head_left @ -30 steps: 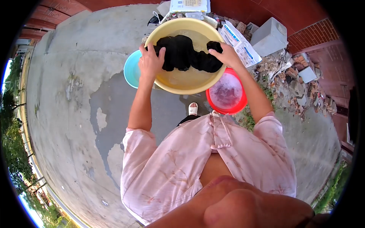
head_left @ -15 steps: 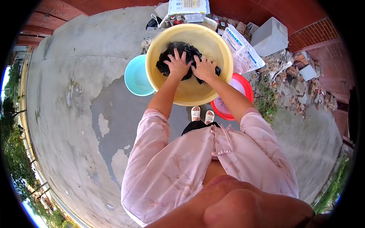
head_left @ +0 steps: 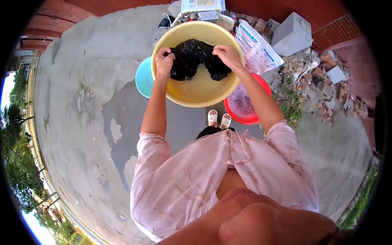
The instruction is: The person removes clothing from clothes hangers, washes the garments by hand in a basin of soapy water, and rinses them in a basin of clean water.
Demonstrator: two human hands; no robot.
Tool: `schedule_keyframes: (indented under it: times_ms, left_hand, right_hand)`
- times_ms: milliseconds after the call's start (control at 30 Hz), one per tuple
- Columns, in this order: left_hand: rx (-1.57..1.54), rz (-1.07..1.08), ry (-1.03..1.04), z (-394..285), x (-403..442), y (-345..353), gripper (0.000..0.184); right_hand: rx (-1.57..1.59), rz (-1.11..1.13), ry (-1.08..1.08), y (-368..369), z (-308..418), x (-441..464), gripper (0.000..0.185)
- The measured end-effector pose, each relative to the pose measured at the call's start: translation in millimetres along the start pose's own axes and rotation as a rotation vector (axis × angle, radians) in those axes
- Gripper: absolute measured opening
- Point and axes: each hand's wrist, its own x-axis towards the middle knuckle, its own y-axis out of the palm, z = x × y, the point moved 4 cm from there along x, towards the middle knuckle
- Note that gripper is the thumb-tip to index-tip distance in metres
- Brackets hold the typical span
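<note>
A large yellow basin (head_left: 196, 96) with some water in it is in front of me, above my feet. Out of it rises a wet, shiny black cloth (head_left: 190, 55), bunched and hanging between my two hands. My left hand (head_left: 165, 62) pinches its left end near the basin's left rim. At the other side, my right hand (head_left: 227, 56) grips the cloth's upper right part, fingers closed. The lower folds hang down to the water. Which part of the cloth each hand holds cannot be made out.
Left of the basin is a light-blue bucket (head_left: 144, 77), partly covered by it. A red basin (head_left: 264, 86) with foamy water sits at the lower right. White printed sacks (head_left: 258, 49), a pale box (head_left: 292, 34) and brick rubble (head_left: 326, 87) lie to the right.
Both hands were spread flat on the cloth in the basin. Now they have moved apart, closed on the cloth and lifted it, stretching it between them.
</note>
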Motion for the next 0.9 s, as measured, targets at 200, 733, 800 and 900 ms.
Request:
schedule_keyframes:
  times_ms: [200,733,800,900]
  left_hand:
    - [0.077,0.05,0.113,-24,-45,-15,0.017]
    - [1.537,0.278,0.02,82,-21,67,0.08]
    - [1.395,0.273,-0.021,79,-13,56,0.078]
    - [0.661,0.295,-0.225,67,6,36,0.065]
  right_hand:
    - [-0.087,-0.034,-0.113,-4,8,-42,0.023]
    - [-0.929,0.128,0.082,90,-18,-9,0.055]
    - [-0.913,-0.027,-0.036,76,-14,2,0.045]
    - [-0.326,-0.101,0.11,28,-22,32,0.045]
